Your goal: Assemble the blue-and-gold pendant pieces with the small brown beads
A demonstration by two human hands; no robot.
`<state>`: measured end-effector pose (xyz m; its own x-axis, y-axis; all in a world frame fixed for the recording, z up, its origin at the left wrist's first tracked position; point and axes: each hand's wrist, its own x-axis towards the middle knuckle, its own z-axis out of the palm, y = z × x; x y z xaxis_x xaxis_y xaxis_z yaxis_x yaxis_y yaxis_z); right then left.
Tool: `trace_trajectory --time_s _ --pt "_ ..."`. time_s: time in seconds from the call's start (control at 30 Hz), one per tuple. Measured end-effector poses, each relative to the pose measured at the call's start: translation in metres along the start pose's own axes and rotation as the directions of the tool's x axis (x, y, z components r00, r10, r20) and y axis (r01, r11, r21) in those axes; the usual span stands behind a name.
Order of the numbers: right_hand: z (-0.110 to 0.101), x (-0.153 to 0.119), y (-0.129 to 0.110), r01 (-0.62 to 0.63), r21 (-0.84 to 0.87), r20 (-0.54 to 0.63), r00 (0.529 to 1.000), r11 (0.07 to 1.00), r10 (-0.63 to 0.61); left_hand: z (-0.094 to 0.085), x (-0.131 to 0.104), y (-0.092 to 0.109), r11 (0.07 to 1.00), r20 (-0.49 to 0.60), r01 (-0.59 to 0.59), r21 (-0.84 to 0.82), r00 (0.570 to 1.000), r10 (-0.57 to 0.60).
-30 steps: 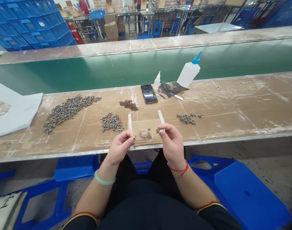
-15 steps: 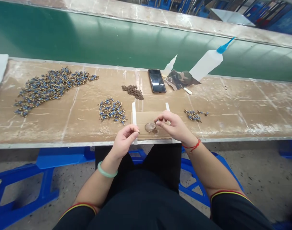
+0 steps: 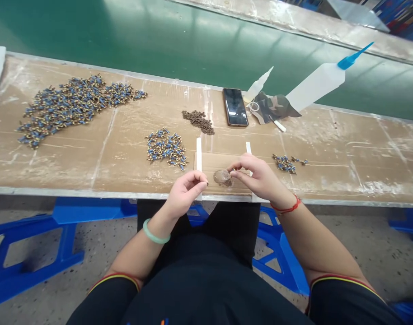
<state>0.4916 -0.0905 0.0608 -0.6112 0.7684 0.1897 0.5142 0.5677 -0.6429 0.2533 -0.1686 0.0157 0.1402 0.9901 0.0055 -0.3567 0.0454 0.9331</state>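
Observation:
My left hand (image 3: 186, 193) is closed in a pinch, with a small dark brown bit just showing at the fingertips. To its right, my right hand (image 3: 259, 179) pinches a small piece, mostly hidden by the fingers, at the edge of a clear glossy puddle (image 3: 222, 177). That puddle lies on a cardboard sheet (image 3: 209, 162) held by two white strips. Beyond my left hand is a small pile of blue and gold pieces (image 3: 166, 149). Small brown discs (image 3: 198, 121) lie heaped behind the sheet.
A large heap of blue and gold pieces (image 3: 67, 108) covers the left of the table. A few more pieces (image 3: 285, 164) lie right of my right hand. Behind are a phone (image 3: 235, 107), a small bottle (image 3: 259, 85), a camouflage cloth (image 3: 274, 108) and a large white bottle (image 3: 316, 85).
The whole view has shifted and turned slightly, so the table items appear further right. Both hands keep their pinches, in nearly the same places relative to the cardboard sheet.

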Motion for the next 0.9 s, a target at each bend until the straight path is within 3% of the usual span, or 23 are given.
trace_trajectory --time_s 0.23,0.7,0.8,0.9 --pt "0.000 0.000 0.001 0.059 -0.052 -0.024 0.998 0.997 -0.060 0.002 0.001 0.000 1.000 -0.005 -0.005 -0.006 1.000 0.004" --pt "-0.015 0.007 -0.004 0.093 -0.130 0.050 0.995 0.987 -0.087 0.009 0.004 0.004 1.000 -0.020 -0.002 0.008 1.000 0.002" --pt "-0.014 0.002 -0.011 0.026 -0.059 -0.021 0.999 0.998 -0.027 0.012 0.001 0.007 0.999 -0.038 -0.034 0.007 0.999 0.034" --pt "-0.005 -0.006 -0.026 -0.073 0.172 -0.189 0.976 0.982 0.106 0.021 -0.003 0.012 0.988 -0.098 -0.153 0.033 0.983 0.156"
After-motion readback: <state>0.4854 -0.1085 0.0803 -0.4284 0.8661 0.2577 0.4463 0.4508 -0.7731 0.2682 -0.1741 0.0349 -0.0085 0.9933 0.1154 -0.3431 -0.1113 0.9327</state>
